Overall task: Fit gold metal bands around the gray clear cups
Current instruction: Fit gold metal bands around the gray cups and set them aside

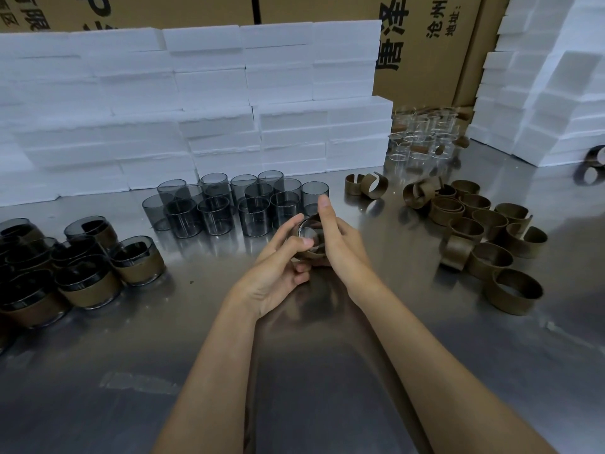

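- the left hand (278,267) and right hand (337,244) are together over the middle of the counter (327,371), both holding one gray clear cup (307,229) with a gold band (311,253) on it, lifted just in front of the cluster of bare gray cups (235,204).
- the left hand curls round the cup from the near-left, thumb laid across the band; the right hand presses along its right side with the fingers nearly straight, one fingertip reaching past the rim.
- the cup is short and wide. its axis looks tipped off vertical, mouth leaning toward the camera and a little left; how far is hard to judge behind the fingers.
- the band's ring axis appears to run along the cup's, wrapping the lower part of the wall. i cannot tell where its open gap faces.
- judgement: the band is being seated. to do it well, keep it square to the cup axis, push evenly on opposite sides so it does not cock, and stop at the height seen on the banded cups (88,283) at the left.
- loose bands (491,237) lie at the right for the next cup.
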The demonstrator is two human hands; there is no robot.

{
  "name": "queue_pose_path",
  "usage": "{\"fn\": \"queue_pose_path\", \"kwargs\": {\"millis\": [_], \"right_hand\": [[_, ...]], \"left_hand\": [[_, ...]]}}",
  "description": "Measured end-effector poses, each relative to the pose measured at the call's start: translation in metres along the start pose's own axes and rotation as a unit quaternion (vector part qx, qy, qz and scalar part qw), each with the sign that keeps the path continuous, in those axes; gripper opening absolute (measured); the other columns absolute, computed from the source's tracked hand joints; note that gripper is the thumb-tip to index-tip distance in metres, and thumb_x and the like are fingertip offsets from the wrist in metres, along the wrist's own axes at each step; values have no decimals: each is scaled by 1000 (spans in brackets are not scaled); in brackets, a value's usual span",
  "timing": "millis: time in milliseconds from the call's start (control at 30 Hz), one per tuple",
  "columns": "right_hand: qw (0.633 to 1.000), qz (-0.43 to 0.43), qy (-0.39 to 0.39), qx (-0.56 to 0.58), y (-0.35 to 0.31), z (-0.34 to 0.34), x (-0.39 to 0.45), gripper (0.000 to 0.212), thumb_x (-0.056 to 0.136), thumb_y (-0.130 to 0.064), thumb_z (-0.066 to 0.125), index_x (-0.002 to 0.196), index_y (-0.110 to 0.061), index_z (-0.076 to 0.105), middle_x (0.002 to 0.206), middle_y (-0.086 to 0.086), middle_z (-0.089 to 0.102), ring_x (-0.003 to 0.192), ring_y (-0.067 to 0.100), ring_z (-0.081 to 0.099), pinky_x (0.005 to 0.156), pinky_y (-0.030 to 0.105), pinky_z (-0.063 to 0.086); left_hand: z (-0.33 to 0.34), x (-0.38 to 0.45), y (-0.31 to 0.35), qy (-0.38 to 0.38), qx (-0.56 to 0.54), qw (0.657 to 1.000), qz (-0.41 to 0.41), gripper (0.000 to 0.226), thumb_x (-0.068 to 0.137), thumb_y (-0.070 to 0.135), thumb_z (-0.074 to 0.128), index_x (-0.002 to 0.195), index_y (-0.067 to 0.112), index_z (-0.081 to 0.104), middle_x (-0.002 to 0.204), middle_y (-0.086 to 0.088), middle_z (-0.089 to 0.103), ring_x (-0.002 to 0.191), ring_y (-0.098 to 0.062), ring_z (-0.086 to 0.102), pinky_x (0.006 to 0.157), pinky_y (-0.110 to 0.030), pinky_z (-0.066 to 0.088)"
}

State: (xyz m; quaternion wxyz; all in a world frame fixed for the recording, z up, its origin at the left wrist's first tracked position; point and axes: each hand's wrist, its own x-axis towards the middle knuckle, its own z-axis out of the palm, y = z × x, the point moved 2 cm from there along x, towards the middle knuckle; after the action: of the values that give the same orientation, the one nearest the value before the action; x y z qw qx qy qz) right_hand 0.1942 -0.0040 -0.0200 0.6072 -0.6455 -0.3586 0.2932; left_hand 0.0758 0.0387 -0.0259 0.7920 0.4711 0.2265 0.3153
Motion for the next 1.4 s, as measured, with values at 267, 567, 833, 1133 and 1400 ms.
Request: {"fn": "queue_pose_path", "kwargs": {"millis": [267, 567, 833, 1133, 1400], "right_hand": [[996, 29, 70, 49, 5, -1, 5, 70, 93, -72, 49, 99, -5, 67, 79, 1, 73, 83, 16, 70, 81, 33, 57], [965, 131, -78, 214, -3, 12, -10, 23, 92, -32, 58, 93, -11, 67, 86, 6, 70, 81, 23, 69, 80, 46, 63], [985, 98, -65, 125, -9, 21, -17, 27, 88, -39, 54, 71, -20, 63, 71, 0, 67, 68, 15, 63, 66, 29, 51], [950, 165, -66, 256, -8, 7, -14, 29, 89, -37, 61, 68, -16, 60, 64, 2, 65, 57, 17, 61, 64, 29, 49], [952, 183, 10, 246, 2, 12, -13, 19, 87, -22, 65, 71, -15, 61, 53, -1, 62, 52, 18, 61, 58, 29, 50]], "left_hand": [[4, 1, 1, 53, 15, 998, 11, 61, 80, 36, 76, 133, 13, 59, 87, -5, 59, 53, -11, 44, 46, -21, 34], [-1, 4, 5, 304, 117, 944, 58, 37, 101, 38, 52, 73, 19, 68, 61, 4, 69, 54, -12, 63, 53, -17, 46], [4, -1, 14, 229, 17, 972, 39, 37, 101, 36, 51, 71, 16, 53, 58, 0, 59, 54, -15, 54, 61, -28, 45], [26, -5, 10, 187, -6, 982, 16, 21, 95, 22, 61, 76, 13, 61, 57, 3, 62, 45, -11, 58, 47, -20, 47], [26, -2, 3, 219, -12, 976, 14, 51, 94, 19, 59, 43, 23, 53, 48, 7, 50, 41, -8, 50, 49, -21, 44]]}}
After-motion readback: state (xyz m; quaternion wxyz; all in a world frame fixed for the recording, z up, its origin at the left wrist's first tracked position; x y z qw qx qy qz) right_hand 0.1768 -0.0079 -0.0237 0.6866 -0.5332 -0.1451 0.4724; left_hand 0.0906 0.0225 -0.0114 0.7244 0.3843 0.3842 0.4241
